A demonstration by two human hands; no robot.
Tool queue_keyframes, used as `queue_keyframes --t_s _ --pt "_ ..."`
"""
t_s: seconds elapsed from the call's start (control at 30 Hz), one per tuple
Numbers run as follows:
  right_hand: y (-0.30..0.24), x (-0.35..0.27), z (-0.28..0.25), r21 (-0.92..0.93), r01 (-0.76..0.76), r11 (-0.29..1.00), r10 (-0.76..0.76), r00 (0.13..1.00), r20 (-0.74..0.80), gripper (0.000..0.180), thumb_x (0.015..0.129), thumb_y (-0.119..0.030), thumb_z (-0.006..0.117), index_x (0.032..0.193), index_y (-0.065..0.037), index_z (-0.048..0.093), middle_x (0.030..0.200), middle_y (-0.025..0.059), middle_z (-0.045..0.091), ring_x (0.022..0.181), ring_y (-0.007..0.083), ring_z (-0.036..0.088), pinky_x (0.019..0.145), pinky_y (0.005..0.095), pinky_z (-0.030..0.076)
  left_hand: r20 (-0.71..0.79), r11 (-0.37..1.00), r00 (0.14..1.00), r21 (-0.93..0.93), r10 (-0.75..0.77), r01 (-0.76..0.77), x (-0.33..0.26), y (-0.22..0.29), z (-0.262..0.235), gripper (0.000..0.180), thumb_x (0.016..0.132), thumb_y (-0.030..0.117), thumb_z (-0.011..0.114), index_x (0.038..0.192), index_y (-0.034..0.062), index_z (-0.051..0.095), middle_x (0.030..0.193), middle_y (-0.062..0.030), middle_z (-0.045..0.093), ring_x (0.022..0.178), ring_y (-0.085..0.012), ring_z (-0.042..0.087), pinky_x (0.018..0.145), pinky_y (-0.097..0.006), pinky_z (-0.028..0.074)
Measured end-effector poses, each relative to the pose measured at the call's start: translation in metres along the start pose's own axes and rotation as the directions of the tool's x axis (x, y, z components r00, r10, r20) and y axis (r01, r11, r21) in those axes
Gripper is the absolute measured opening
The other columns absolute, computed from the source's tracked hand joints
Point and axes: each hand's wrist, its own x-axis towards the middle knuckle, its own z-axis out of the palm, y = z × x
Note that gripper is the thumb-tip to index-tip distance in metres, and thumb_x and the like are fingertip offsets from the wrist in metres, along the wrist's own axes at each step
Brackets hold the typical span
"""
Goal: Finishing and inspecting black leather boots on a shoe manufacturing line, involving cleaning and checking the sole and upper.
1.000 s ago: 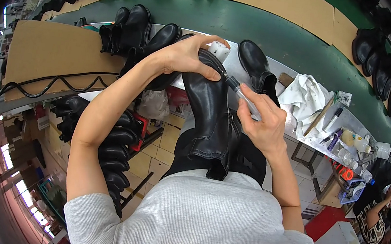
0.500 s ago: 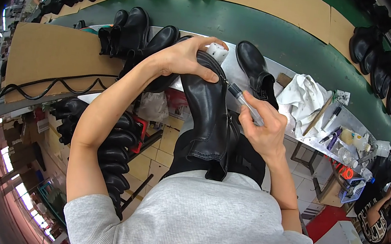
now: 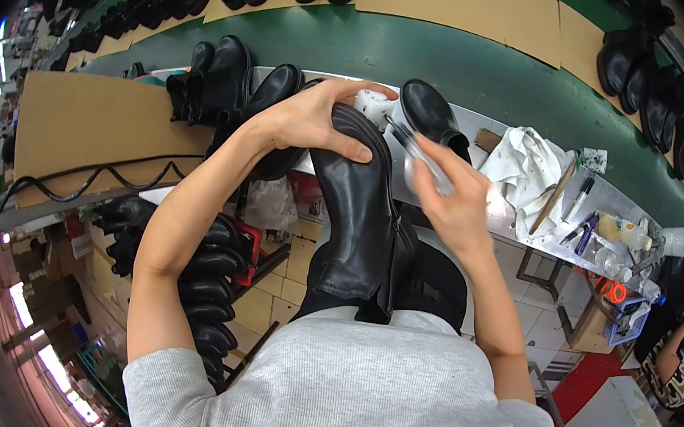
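My left hand (image 3: pixel 315 122) is wrapped round the toe end of a black leather boot (image 3: pixel 349 223), its thumb pressed on the upper. The boot's shaft points toward my body and its side zip hangs undone. At the toe, beside my left fingertips, is a small white piece spotted with black (image 3: pixel 372 109); whether it is a pad or a little pot I cannot tell. My right hand (image 3: pixel 459 201) grips a pen-like applicator (image 3: pixel 403 136) with a dark collar and a clear barrel, smeared by motion. Its thin tip meets or nearly meets the white piece.
Another black boot (image 3: pixel 433 114) lies just beyond on the metal shelf, with more boots (image 3: pixel 231 72) at left. To the right are a stained white cloth (image 3: pixel 522 172), a wooden stick (image 3: pixel 552 201), pens and small bottles (image 3: pixel 609 262). A cardboard sheet (image 3: pixel 106 120) stands at left. Boots line the green conveyor (image 3: pixel 456 52).
The applicator's tip has gone from the boot's sole edge up to the white piece, my right hand moving up and left with it. My left hand keeps its hold on the boot.
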Motion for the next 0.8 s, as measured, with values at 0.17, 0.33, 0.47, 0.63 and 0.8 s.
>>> queue_keyframes --t_s 0.17,0.33,0.47,0.63,0.8 --pt "-0.006 -0.001 0.003 -0.050 -0.134 0.990 0.139 0.982 0.129 0.043 0.083 -0.007 0.059 0.125 -0.013 0.055 0.077 0.0149 0.054 0.062 0.0278 0.054 0.059 0.0330 0.047 -0.064 0.995 0.995 0.049 -0.079 0.083 -0.005 -0.008 -0.001 0.100 0.057 0.014 0.085 0.142 0.0087 0.032 0.105 -0.0119 0.061 0.101 -0.0163 0.055 0.093 -0.029 0.040" --pt "-0.011 0.008 -0.015 -0.161 0.042 0.986 0.015 0.941 0.338 0.056 0.079 -0.031 0.068 0.131 -0.024 0.050 0.094 0.0196 0.040 0.070 0.0323 0.052 0.062 0.0385 0.047 -0.088 0.994 0.996 0.098 -0.030 0.039 -0.005 -0.012 -0.001 0.121 0.055 0.019 0.088 0.146 0.0059 0.008 0.132 -0.0279 0.044 0.129 -0.0296 0.038 0.108 -0.037 0.024" --pt "-0.017 0.034 -0.012 -0.178 0.228 0.957 -0.121 0.873 0.472 0.066 0.071 -0.051 0.067 0.129 -0.023 0.051 0.098 0.0184 0.041 0.083 0.0349 0.053 0.066 0.0401 0.049 -0.097 0.992 0.994 0.116 -0.046 0.058 -0.001 -0.006 0.003 0.116 0.056 0.016 0.086 0.146 0.0086 0.014 0.128 -0.0192 0.050 0.126 -0.0261 0.041 0.109 -0.038 0.022" --pt "-0.011 0.025 -0.002 -0.230 0.296 0.927 -0.156 0.863 0.480 0.061 0.073 -0.046 0.067 0.126 -0.020 0.054 0.092 0.0145 0.042 0.077 0.0305 0.052 0.061 0.0373 0.048 -0.147 0.999 0.988 -0.008 -0.038 0.037 -0.003 -0.017 0.004 0.111 0.056 0.006 0.085 0.146 0.0106 0.020 0.131 -0.0105 0.049 0.121 -0.0192 0.044 0.107 -0.037 0.025" --pt "-0.010 0.010 0.001 -0.245 0.227 0.943 -0.113 0.906 0.408 0.053 0.072 -0.039 0.070 0.119 -0.015 0.060 0.088 0.0130 0.043 0.071 0.0275 0.053 0.055 0.0358 0.047 -0.092 0.995 0.995 0.086 -0.046 0.054 -0.001 -0.022 -0.001 0.109 0.056 0.007 0.085 0.145 0.0102 0.022 0.131 -0.0072 0.049 0.122 -0.0188 0.043 0.107 -0.037 0.024"
